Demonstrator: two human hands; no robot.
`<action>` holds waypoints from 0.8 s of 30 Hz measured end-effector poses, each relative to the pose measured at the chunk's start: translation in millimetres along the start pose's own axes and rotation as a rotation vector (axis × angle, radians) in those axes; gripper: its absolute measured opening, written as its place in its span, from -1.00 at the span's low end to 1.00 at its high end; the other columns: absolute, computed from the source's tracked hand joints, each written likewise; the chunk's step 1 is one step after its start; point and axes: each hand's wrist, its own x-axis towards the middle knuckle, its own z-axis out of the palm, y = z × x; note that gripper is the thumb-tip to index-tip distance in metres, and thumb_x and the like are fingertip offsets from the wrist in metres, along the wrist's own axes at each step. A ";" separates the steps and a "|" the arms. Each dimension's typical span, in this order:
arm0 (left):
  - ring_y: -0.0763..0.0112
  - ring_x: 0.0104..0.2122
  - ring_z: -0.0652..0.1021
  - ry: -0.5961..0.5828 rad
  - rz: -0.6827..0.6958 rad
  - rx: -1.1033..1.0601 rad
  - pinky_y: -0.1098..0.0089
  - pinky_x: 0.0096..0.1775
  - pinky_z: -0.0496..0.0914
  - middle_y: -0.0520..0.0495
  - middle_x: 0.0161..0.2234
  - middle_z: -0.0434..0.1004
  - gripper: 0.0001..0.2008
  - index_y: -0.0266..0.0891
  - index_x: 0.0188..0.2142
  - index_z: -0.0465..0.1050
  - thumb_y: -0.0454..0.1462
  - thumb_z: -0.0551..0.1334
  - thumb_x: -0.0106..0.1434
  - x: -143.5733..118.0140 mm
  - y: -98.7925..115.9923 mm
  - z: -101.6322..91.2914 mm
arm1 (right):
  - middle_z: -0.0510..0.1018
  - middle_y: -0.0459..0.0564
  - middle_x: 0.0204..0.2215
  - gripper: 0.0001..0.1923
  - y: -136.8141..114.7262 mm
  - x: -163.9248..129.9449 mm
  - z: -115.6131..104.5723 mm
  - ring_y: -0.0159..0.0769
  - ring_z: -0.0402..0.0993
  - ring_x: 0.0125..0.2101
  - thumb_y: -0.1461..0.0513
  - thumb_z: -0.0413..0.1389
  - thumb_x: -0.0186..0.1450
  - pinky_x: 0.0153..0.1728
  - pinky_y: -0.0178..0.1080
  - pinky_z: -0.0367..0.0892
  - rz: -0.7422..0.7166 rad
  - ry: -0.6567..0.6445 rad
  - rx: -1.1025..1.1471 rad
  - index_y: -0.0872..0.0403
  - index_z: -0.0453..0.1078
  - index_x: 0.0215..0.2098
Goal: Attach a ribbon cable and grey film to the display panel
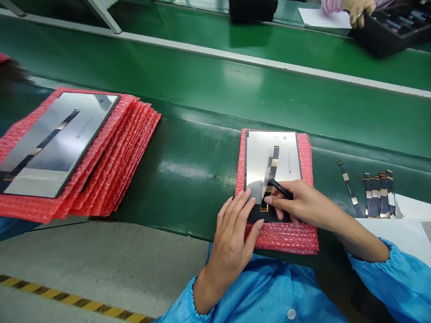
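Observation:
In front of me a display panel (257, 166) lies back side up on red bubble-wrap sheets (286, 237). A dark flex cable (274, 163) with gold sections runs along its back, its lower end at the panel's black bottom strip. My left hand (234, 229) rests flat with fingers stretched over the panel's lower left edge. My right hand (296, 202) is closed round a black pen-like tool (282, 189), whose tip points left at the cable. Its thumb and fingertips are at the cable's lower part; whether they also pinch the cable I cannot tell.
Several loose flex cables (379, 193) lie to the right beside white paper (407, 229). At the left, another panel (63, 139) with a cable tops a stack of red bubble-wrap (128, 161). Across the green bench, a co-worker's gloved hand (358, 9) is near a black tray (390, 36).

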 end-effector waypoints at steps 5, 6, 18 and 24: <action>0.27 0.29 0.36 0.050 0.073 -0.031 0.07 0.29 0.33 -0.02 0.25 0.36 -0.59 -0.05 0.19 0.32 -0.22 0.21 0.36 -1.7 -2.2 -0.3 | 0.58 -0.20 -0.60 -0.82 -0.9 1.4 -0.6 -0.42 0.39 -0.79 0.07 0.08 0.36 -0.77 -0.40 0.28 0.020 -0.017 -0.048 -0.04 0.42 -0.33; 0.26 0.28 0.36 0.054 0.091 -0.030 0.06 0.28 0.33 -0.01 0.25 0.36 -0.61 -0.03 0.17 0.35 -0.23 0.21 0.36 -1.9 -2.6 -0.3 | 0.58 -0.20 -0.60 -0.82 -1.5 1.3 -0.6 -0.42 0.39 -0.79 0.07 0.08 0.36 -0.77 -0.39 0.28 0.025 -0.017 -0.053 -0.05 0.43 -0.32; 0.20 0.30 0.34 0.014 0.120 -0.003 -0.01 0.25 0.34 -0.01 0.30 0.29 -0.61 0.04 0.16 0.39 -0.27 0.18 0.37 -1.7 -3.1 -0.3 | 0.53 -0.19 -0.65 -0.87 -4.7 1.2 0.7 -0.40 0.39 -0.81 0.11 0.12 0.34 -0.80 -0.38 0.27 -0.030 0.030 -0.024 -0.07 0.45 -0.34; 0.21 0.30 0.33 0.005 0.109 -0.009 0.00 0.27 0.31 0.00 0.30 0.29 -0.62 0.04 0.16 0.39 -0.28 0.17 0.37 -0.8 -2.2 -1.1 | 0.51 -0.21 -0.66 -0.85 -6.0 1.2 0.5 -0.43 0.37 -0.84 0.11 0.09 0.35 -0.83 -0.41 0.23 -0.020 0.054 0.027 -0.06 0.43 -0.33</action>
